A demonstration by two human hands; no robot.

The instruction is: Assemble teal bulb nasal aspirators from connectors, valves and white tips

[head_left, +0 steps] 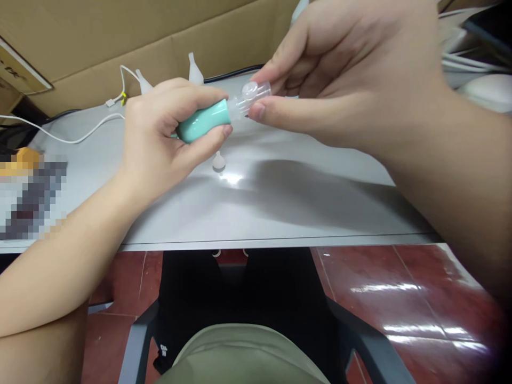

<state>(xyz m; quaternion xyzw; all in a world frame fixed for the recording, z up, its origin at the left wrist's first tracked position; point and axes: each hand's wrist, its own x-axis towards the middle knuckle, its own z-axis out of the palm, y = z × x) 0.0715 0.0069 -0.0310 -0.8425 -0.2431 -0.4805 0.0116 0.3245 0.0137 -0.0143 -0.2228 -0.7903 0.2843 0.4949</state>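
Left grip (158, 120) closed round teal body (202, 121), thumb below, finger above. Right grip (356, 74) pinching clear end (250, 92) between thumb and finger. Body and clear end touching, roughly in line, both held off the tabletop (192, 218). Step in hand looks like fitting or removing clear end, can't tell which. Next move seems to call for steady body, clear end kept straight, light pinch since it looks like thin plastic. White tip (218, 161) on tabletop, near side of body. Nozzle (196, 72) standing beyond left grip, second nozzle (143, 82) farther left, partly hidden. White cable (86, 136) at left, cardboard (200, 34) along the back
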